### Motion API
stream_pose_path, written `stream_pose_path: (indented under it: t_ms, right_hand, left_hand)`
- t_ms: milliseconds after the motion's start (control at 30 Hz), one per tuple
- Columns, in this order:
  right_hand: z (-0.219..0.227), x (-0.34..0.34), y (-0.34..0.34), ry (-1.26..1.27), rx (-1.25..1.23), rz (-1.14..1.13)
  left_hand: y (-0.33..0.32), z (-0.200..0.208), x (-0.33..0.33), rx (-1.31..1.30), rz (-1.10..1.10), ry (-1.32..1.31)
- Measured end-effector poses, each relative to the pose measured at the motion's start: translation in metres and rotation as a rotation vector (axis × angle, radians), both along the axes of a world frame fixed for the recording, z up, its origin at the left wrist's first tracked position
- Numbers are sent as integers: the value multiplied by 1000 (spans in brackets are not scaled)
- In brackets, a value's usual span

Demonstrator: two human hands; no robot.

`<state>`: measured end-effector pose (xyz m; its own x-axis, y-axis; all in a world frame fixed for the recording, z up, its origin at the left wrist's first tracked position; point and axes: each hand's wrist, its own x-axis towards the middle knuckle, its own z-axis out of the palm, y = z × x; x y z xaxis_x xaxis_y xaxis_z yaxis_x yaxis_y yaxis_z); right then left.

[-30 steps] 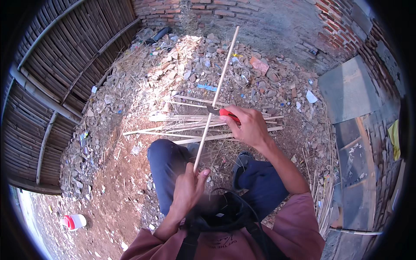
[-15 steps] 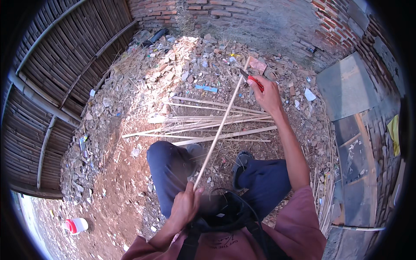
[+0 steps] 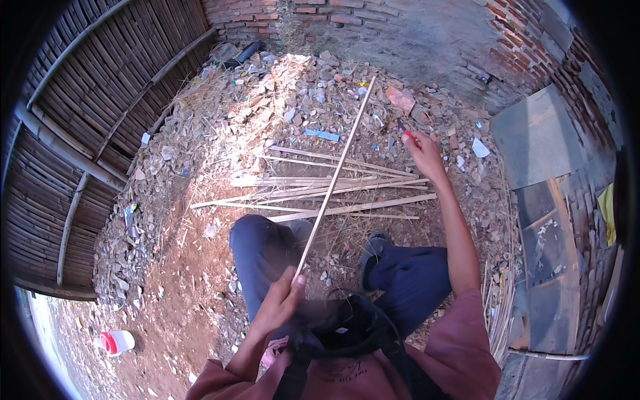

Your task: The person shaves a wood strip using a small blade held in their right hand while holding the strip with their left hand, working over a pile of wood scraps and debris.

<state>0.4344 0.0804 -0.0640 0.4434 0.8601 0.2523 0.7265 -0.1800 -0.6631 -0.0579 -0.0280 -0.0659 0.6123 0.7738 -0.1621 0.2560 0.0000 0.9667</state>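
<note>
My left hand [image 3: 283, 299] is closed round the near end of a long, pale strip of split bamboo [image 3: 337, 175], which slants up and away from my lap. In my right hand [image 3: 427, 157] is a knife [image 3: 409, 136] with a red handle and a dark, narrow blade. The blade points away from me, to the right of the strip and apart from it. Beyond my knees, a loose pile of similar bamboo strips [image 3: 393, 200] lies across the ground, partly crossed by the held strip.
Rubble and litter cover the ground [image 3: 180, 267]. A woven bamboo wall [image 3: 73, 153] stands left, a brick wall [image 3: 333, 17] at the back, and grey panels [image 3: 540, 137] lean at the right. A red and white container [image 3: 119, 342] sits at lower left.
My right hand with the knife has moved off the strip, to the right and slightly nearer. The strip's far end has swung a little left, and my left hand has risen slightly.
</note>
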Motion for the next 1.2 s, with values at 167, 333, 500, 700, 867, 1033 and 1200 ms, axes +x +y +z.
stream_pose_path:
  t_ms: [167, 333, 500, 700, 867, 1033, 1200]
  right_hand:
    - [33, -81, -18, 331, 151, 228]
    - [66, -157, -50, 198, 124, 485]
    - [55, -213, -76, 118, 291, 673]
    - [45, -231, -83, -130, 344, 791]
    - [46, -232, -83, -160, 356, 790]
    - [44, -230, -82, -179, 365, 804]
    - [50, -230, -88, -223, 254, 834]
  left_hand:
    - [16, 14, 21, -188, 51, -202]
    - [29, 26, 32, -144, 91, -256]
    - [36, 45, 37, -151, 113, -212]
    - [34, 52, 44, -181, 128, -309]
    - [31, 47, 44, -122, 164, -274]
    - [30, 49, 48, -128, 224, -282]
    - [31, 46, 49, 102, 217, -141]
